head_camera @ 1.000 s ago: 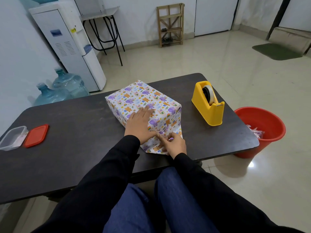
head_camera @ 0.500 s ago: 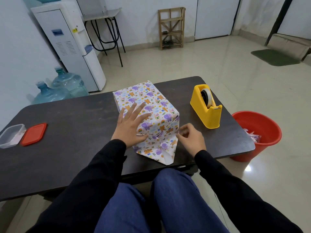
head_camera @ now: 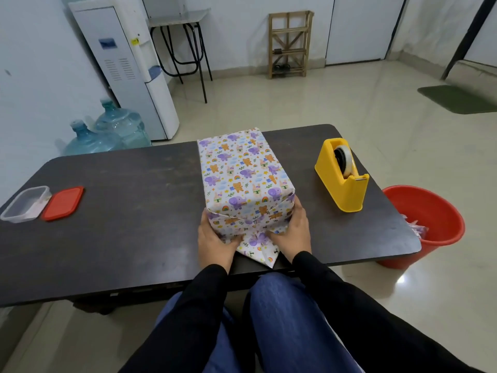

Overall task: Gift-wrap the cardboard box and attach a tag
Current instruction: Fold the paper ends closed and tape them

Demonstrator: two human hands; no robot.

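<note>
The box [head_camera: 242,170], covered in animal-print wrapping paper, stood on the dark desk [head_camera: 134,211] with its long axis pointing straight away from the person. A second before, it had sat skewed, with the left hand flat on its top and the right hand pinching paper at the near end. Half a second before, the right hand had come off and hovered just beside it. By this moment the box had been turned square to the person and both hands had moved to its near end.

The left hand [head_camera: 215,242] cupped the near left corner and the right hand [head_camera: 291,238] the near right corner. Each had its fingers along a side and its thumb bent across the end face, pressing the side folds inward. Below the thumbs, the pointed bottom flap [head_camera: 259,251] lay flat on the desk, aimed at the person and not yet lifted.

That suggested the end closure was at its last fold. The flap probably needed to be raised against the end face and taped. The yellow tape dispenser [head_camera: 341,176] stood to the right, well apart from the box, so one hand would probably have to let go while the other kept the folds from springing open. No tag could be seen.
</note>
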